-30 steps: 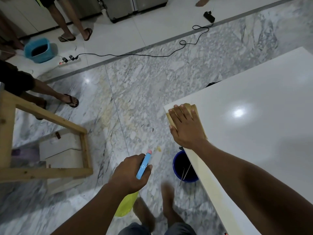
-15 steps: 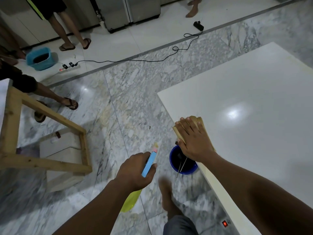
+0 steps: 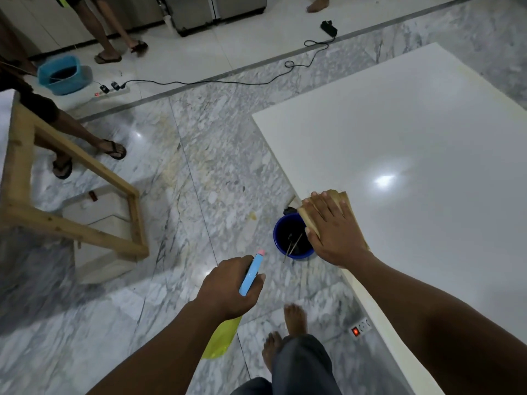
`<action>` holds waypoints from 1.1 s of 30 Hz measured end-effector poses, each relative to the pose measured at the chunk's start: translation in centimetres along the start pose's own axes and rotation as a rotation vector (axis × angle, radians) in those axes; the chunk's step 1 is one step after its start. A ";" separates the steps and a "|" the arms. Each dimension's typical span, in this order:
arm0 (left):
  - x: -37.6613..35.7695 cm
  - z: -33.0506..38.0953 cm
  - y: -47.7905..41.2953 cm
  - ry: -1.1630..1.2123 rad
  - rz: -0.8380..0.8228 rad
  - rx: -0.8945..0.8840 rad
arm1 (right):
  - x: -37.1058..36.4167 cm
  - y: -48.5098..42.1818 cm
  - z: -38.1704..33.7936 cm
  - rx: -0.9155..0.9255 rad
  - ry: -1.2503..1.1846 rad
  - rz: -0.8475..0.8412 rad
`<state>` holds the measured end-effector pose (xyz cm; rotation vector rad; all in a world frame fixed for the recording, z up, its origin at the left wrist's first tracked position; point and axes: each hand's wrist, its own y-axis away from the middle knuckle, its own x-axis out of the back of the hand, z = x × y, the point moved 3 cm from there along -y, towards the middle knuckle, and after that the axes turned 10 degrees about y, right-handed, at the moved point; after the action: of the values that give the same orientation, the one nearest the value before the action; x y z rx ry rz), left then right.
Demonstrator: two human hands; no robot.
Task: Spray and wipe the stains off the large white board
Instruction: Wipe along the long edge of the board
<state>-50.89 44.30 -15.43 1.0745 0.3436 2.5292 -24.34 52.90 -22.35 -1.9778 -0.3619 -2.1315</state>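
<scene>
Head view: right hand flat on cloth.

Cloth on white board

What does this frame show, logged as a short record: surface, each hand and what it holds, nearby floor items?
surface: large white board, glossy, with a light glare spot
right hand: right hand flat on a tan cloth at the board's left edge
left hand: left hand off the board, gripping a spray bottle with blue head and yellow body
floor: blue bucket beside the board edge; power strip with red light
stains: none clearly visible
</scene>
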 end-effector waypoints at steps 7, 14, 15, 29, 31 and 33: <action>-4.3 2.7 3.2 0.010 -0.004 -0.024 | -0.3 6.8 0.6 -0.005 0.003 -0.001; -10.1 5.3 8.1 -0.026 -0.005 -0.002 | -0.5 15.4 1.7 0.010 -0.023 -0.004; -11.1 5.7 9.0 -0.023 -0.008 0.000 | -0.5 16.7 1.9 0.014 -0.026 -0.002; -21.8 12.3 20.6 -0.017 -0.018 -0.007 | -0.9 32.2 3.0 0.037 -0.020 -0.013; -22.2 12.5 21.6 -0.032 -0.012 -0.014 | -0.9 33.8 3.1 0.022 -0.025 -0.015; -22.8 12.7 22.8 -0.056 -0.010 -0.027 | -1.1 35.7 3.2 0.009 -0.027 -0.007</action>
<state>-32.46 15.07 -13.20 1.1281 0.2979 2.4829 -9.91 20.02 -21.96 -2.0043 -0.3828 -2.1053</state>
